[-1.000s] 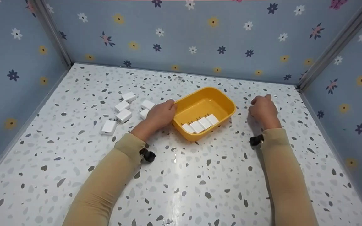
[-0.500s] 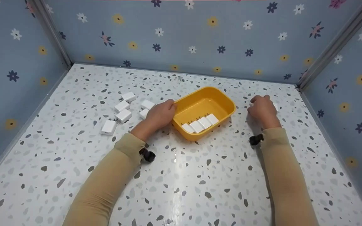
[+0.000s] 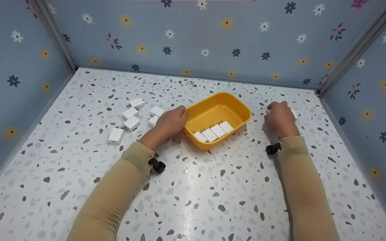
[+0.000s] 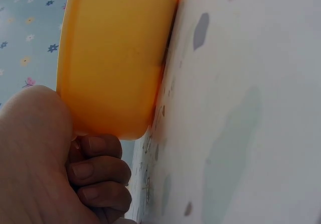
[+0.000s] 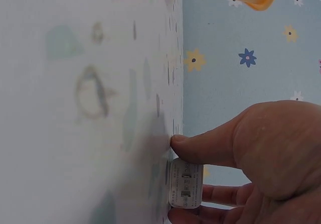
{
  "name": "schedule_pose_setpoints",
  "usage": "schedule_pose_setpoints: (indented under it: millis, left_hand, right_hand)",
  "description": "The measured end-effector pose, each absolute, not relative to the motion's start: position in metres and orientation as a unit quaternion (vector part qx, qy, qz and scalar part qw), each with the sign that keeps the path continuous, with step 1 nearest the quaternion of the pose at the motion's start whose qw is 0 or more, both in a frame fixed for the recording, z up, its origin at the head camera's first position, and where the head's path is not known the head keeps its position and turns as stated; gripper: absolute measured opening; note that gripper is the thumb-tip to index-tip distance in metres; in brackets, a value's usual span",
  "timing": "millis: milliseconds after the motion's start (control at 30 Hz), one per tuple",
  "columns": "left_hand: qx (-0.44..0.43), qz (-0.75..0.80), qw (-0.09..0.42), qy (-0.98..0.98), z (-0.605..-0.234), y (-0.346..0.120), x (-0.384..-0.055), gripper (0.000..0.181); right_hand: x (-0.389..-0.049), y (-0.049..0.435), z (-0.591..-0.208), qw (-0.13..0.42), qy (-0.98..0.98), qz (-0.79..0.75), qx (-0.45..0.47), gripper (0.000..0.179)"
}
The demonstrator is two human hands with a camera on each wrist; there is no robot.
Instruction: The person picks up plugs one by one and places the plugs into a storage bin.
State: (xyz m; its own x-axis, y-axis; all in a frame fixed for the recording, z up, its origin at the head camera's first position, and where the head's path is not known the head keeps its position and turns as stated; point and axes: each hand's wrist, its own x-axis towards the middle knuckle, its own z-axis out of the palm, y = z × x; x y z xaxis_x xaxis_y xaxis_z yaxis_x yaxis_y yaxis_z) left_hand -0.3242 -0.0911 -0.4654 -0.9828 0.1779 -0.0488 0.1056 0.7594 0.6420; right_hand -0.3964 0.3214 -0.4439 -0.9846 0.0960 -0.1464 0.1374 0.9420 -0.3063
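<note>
A yellow plastic box (image 3: 236, 103) with rounded corners sits mid-table, somewhat slanted. My left hand (image 3: 172, 121) grips its left end, thumb at the rim and curled fingers (image 4: 103, 171) below the wall in the left wrist view. Inside, several white USB charger plugs (image 3: 218, 131) lie in a row along the near wall, prongs pointing away. To the right of the box, my right hand (image 3: 281, 117) is low at the table. The right wrist view shows it holding a white charger plug (image 5: 185, 184) between thumb and fingers, its printed prong face towards the camera.
Several loose white charger plugs (image 3: 131, 123) lie on the speckled table (image 3: 219, 187) left of the box, a couple of them right by the left hand. Flower-patterned blue panels (image 3: 199, 36) enclose the back and both sides.
My right hand has shifted very slightly, and a white edge now shows at its right side. The left hand and the box have stayed in place.
</note>
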Motion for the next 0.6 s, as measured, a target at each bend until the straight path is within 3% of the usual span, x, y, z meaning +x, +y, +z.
schedule_pose_setpoints:
  millis: [600]
  left_hand:
    - [0.069,0.346,0.049,0.935,-0.4679,-0.0907,-0.3252,0.037]
  right_hand:
    - [-0.3964,0.3156,-0.4410,0.052,0.975,-0.201,0.077,0.048]
